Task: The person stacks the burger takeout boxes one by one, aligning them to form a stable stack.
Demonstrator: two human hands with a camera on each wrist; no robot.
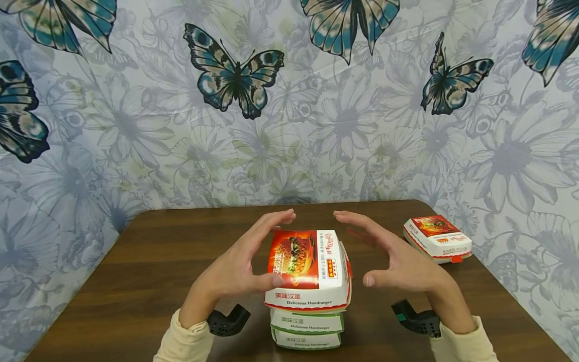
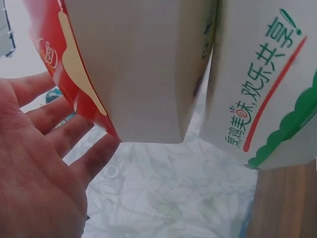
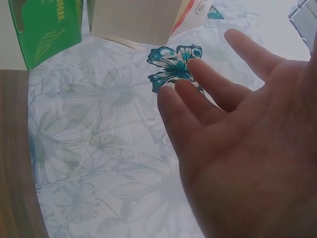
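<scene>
A red-and-white hamburger box (image 1: 296, 261) tops a stack, its lid showing a burger picture. Beneath it sit a green-edged hamburger box (image 1: 307, 322) and another like it, the bottom box (image 1: 305, 341). My left hand (image 1: 242, 266) is at the stack's left side, thumb straight at the top box's near left corner. In the left wrist view, its extended fingers lie close along the red box (image 2: 129, 69); whether they touch is hard to tell. On the right, my right hand (image 1: 398, 261) stands apart from the stack, fingers spread and palm facing it.
Another red-and-white hamburger box (image 1: 445, 244) lies at the table's right edge. The brown wooden table (image 1: 158, 281) ends at a wall cloth (image 1: 289, 151) printed with butterflies and flowers. A black wrist device (image 1: 228, 321) is on each wrist.
</scene>
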